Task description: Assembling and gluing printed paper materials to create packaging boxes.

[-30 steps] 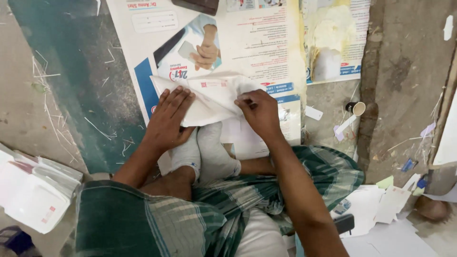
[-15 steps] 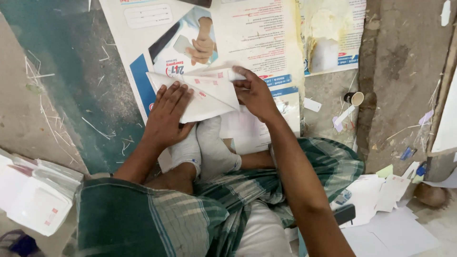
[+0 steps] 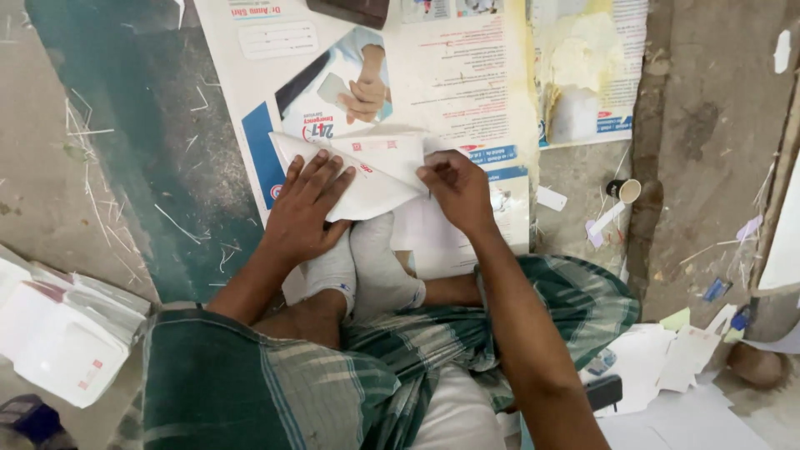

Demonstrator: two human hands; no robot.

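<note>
At frame centre, the left hand (image 3: 304,208) pins a half-folded white paper sheet (image 3: 367,171) flat while the right hand (image 3: 458,187) pinches its flap; finished envelopes (image 3: 58,333) sit stacked lower left.

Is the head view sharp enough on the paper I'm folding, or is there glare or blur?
Head view: the folded white paper is sharp and evenly lit, no glare; left hand and right hand show no motion blur; soft shadows only.
</note>
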